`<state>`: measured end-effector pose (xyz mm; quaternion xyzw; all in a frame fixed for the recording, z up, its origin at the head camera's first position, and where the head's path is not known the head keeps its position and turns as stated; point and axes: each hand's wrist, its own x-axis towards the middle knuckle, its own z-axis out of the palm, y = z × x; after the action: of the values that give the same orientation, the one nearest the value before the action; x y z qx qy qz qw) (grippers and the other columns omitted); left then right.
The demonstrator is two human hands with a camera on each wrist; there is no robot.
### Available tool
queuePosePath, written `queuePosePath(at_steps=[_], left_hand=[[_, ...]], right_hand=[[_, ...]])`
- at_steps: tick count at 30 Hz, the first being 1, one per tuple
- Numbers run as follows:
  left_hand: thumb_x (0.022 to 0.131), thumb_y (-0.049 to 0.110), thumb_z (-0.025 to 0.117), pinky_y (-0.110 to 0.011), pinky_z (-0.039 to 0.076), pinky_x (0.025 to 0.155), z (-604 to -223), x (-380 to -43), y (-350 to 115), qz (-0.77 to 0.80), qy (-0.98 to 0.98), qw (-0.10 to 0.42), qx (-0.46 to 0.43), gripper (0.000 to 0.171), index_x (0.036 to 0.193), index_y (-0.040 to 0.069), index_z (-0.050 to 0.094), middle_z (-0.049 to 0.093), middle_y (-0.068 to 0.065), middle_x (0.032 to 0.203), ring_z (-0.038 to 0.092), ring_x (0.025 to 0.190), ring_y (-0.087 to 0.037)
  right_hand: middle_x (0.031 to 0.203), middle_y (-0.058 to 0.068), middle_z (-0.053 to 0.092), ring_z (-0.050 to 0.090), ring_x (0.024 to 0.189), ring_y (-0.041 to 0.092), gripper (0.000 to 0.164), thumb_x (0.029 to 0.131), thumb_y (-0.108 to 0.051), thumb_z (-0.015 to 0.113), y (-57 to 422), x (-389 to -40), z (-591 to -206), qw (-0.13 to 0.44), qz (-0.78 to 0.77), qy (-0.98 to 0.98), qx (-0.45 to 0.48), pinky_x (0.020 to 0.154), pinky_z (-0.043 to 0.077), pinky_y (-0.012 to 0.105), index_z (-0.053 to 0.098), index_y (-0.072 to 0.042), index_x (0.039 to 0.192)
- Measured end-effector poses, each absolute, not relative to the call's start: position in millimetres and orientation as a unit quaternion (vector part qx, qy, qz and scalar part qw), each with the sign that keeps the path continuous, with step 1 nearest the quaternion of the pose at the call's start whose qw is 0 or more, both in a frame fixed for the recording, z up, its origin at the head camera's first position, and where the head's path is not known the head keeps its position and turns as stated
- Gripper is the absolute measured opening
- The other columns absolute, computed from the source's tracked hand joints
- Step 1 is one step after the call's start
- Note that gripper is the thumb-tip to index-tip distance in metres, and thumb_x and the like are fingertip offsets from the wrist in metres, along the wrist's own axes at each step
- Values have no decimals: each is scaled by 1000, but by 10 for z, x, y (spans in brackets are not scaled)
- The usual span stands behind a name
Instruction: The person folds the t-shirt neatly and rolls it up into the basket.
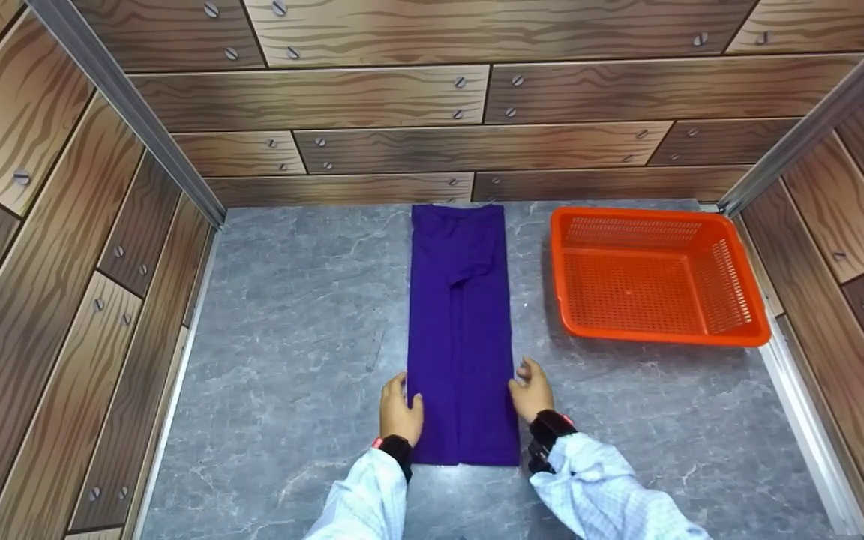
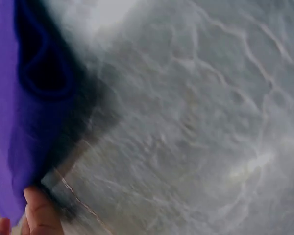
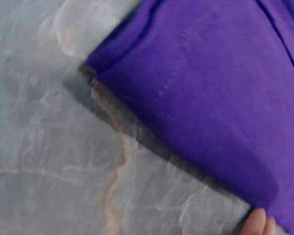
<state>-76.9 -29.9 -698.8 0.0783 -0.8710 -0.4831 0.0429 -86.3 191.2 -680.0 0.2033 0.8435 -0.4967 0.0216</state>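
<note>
A purple shirt (image 1: 458,337) lies on the grey marbled surface, its sides turned inward so that it forms a long strip. A short sleeve flap (image 1: 469,262) shows near its far end. My left hand (image 1: 402,412) pinches the strip's left edge near the close end, thumb on top of the cloth. On the opposite edge my right hand (image 1: 533,391) pinches the cloth at about the same height. In the left wrist view the shirt's close end (image 2: 44,73) shows a rolled fold. Fingertips (image 3: 257,223) meet the shirt's edge in the right wrist view.
An orange plastic basket (image 1: 661,334) with perforated sides stands at the right of the shirt, nothing inside it. Wood-patterned panels (image 1: 387,97) enclose the grey surface (image 1: 289,337) at the back and on both sides. Metal strips run along the corners.
</note>
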Motion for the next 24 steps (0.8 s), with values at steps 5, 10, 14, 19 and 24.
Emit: queuePosePath(at_steps=[5, 10, 14, 19, 24], left_hand=[[78, -1, 62, -42, 43, 87, -6995, -735, -323, -479, -870, 14, 116, 43, 119, -4, 51, 54, -19, 108, 54, 97, -32], [79, 2, 62, -41, 45, 79, -6972, -670, -339, -466, -874, -20, 132, 42, 118, 0, 50, 59, -11, 92, 57, 87, -26], [81, 7, 63, -39, 48, 72, -6924, -598, -372, -465, -871, -64, 142, 37, 115, 2, 53, 65, -9, 85, 61, 78, -23], [80, 11, 65, -37, 48, 70, -6908, -489, -443, -454, -877, -100, 126, 24, 101, -1, 61, 66, -9, 81, 61, 75, -20], [81, 11, 65, -33, 46, 64, -6911, -383, -493, -448, -882, -105, 98, 18, 93, -3, 62, 59, -3, 72, 53, 68, -14]], right_hand=[[100, 24, 62, 60, 94, 34, 41, 84, -3, 56, 1961, -795, -6783, 82, -471, 851, 217, 85, 48, 42, 49, 11, 122], [83, 15, 64, 60, 78, 25, 24, 83, -9, 59, 1958, -689, -6805, 122, -447, 864, 200, 72, 49, 36, 59, 9, 100], [61, 1, 52, 50, 59, 14, 16, 82, -10, 62, 1935, -589, -6802, 141, -439, 869, 179, 56, 42, 27, 55, -2, 70], [54, -5, 42, 41, 51, 9, 19, 80, -7, 62, 1924, -452, -6785, 142, -468, 859, 149, 51, 36, 24, 52, -4, 65], [52, -6, 42, 42, 47, 7, 18, 81, -6, 61, 1978, -297, -6814, 180, -513, 827, 143, 45, 35, 21, 52, -3, 66]])
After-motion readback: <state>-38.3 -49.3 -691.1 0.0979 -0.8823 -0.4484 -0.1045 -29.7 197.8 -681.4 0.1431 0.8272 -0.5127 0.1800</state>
